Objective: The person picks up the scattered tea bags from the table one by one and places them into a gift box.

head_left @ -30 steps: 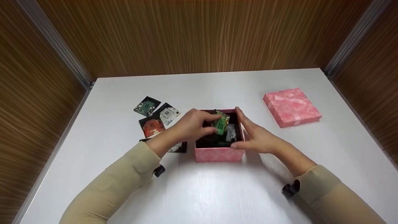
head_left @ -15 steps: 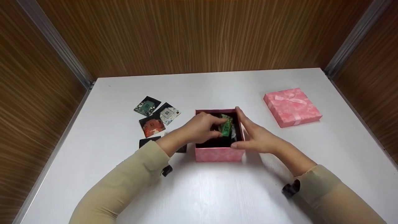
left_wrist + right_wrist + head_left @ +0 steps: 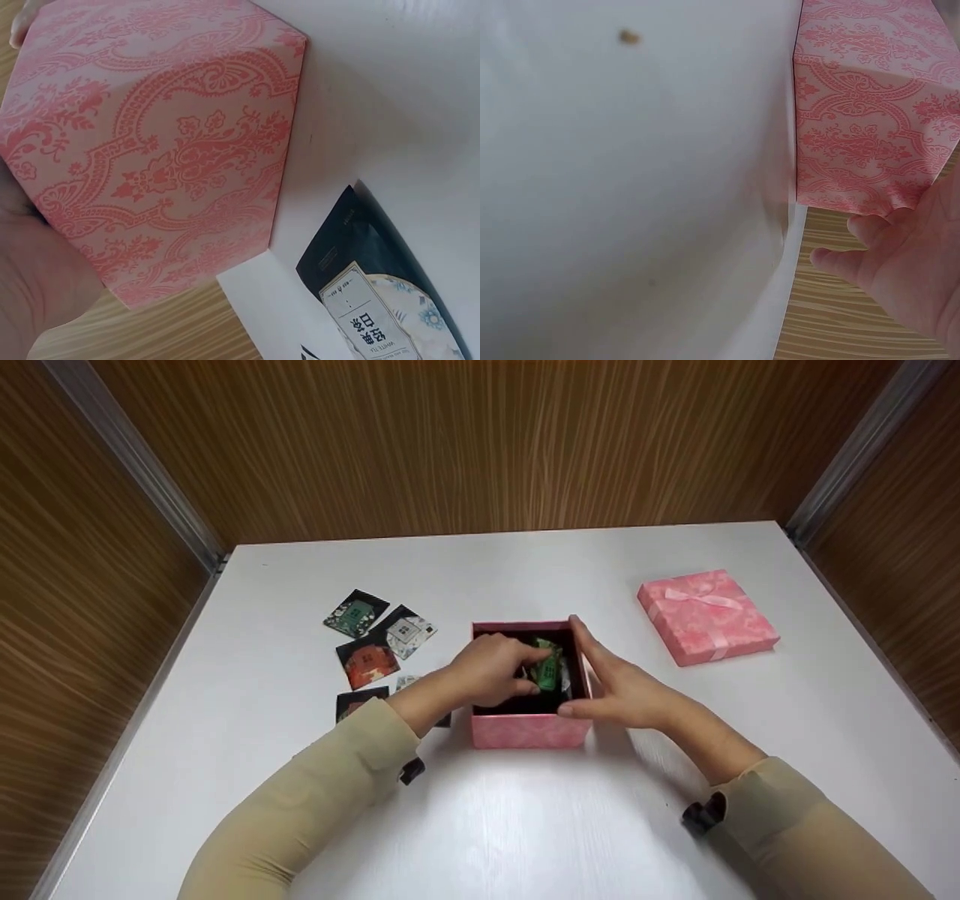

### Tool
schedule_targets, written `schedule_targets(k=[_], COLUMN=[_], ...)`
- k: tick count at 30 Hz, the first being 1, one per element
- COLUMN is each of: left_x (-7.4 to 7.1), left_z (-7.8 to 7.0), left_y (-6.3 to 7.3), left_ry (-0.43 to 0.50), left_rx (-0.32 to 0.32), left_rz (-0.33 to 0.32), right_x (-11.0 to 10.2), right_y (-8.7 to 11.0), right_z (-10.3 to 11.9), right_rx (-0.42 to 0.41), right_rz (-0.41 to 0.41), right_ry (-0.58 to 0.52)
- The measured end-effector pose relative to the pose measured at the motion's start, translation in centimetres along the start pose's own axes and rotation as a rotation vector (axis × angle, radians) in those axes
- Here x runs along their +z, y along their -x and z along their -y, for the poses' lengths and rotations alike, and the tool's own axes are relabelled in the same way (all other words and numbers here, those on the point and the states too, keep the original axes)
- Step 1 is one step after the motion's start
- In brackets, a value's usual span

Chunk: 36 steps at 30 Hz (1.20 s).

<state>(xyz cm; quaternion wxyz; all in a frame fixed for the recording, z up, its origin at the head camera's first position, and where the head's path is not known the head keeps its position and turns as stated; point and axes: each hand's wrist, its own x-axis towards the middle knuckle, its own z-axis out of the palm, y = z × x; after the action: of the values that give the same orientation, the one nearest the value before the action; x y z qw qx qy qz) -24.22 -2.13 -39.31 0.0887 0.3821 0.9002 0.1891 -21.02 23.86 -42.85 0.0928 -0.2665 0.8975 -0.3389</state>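
Note:
An open pink patterned box stands mid-table with a dark inside. My left hand reaches over its left side, thumb and index finger at a green tea sachet low inside the box. Beside that sachet, something pale shows in the box. My right hand grips the box's right side, thumb at the front rim and fingers at the back corner. In the left wrist view the box wall hides the left fingertips; a white tea sachet lies beside the box.
Left of the box lie several flat tea sachets, among them a red one, a green one and a white one. A pink lid with a ribbon bow rests at right. Wood-patterned panels border the white table.
My left hand has moved right and down into the box, taking the green tea sachet lower. My right hand stays on the box.

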Motion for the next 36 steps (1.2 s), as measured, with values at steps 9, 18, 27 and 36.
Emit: schedule_targets(k=[9, 18, 27, 36], left_x=[0.27, 0.48, 0.60, 0.44], left_z=[-0.29, -0.77, -0.95, -0.58], left_y=[-0.39, -0.55, -0.72, -0.42], left_ry=[-0.146, -0.225, -0.285, -0.137], left_rx=[-0.020, -0.069, -0.080, -0.059], left_rz=[0.030, 0.042, 0.065, -0.032], right_x=[0.01, 0.06, -0.04, 0.04], right_y=[-0.07, -0.14, -0.12, -0.16], right_z=[0.06, -0.03, 0.12, 0.00], right_rx=[-0.005, 0.007, 0.009, 0.019], right_rz=[0.001, 0.006, 0.007, 0.010], right_ry=[-0.006, -0.019, -0.014, -0.019])
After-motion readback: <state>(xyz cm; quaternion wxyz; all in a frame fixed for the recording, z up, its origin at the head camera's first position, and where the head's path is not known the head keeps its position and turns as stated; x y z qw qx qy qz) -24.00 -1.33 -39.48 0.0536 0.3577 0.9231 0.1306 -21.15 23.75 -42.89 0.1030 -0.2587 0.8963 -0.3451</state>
